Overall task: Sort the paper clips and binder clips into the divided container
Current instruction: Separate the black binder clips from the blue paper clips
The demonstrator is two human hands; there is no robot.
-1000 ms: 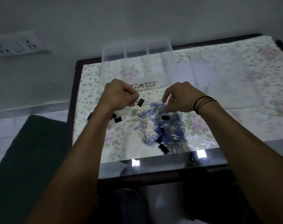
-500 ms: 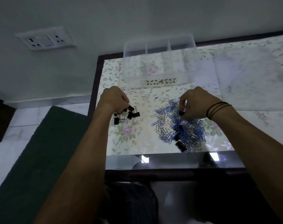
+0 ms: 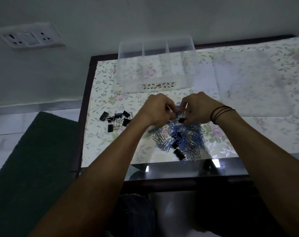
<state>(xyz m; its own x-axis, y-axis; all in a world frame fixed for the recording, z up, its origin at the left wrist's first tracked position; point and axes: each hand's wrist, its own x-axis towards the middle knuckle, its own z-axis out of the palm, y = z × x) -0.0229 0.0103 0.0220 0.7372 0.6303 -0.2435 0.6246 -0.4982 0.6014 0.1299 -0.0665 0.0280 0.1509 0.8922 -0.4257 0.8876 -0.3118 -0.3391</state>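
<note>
1. Sorting is sitting at an early stage: the clear plastic divided container [image 3: 156,65] is standing at the far side of the floral-covered glass surface [image 3: 101,144], and its compartments are looking empty.
2. You are keeping a small group of black metal binder clips [image 3: 117,120] set apart to your left, outside the container.
3. Your right hand [image 3: 197,108] is pinching one black binder clip [image 3: 181,119] over the tangled heap of blue and silver wire paper clips [image 3: 181,139].
4. Your left hand [image 3: 156,108] is curling beside it; its grip I cannot tell.
5. More binder clips are lying buried in that heap, so most work is remaining.
</note>
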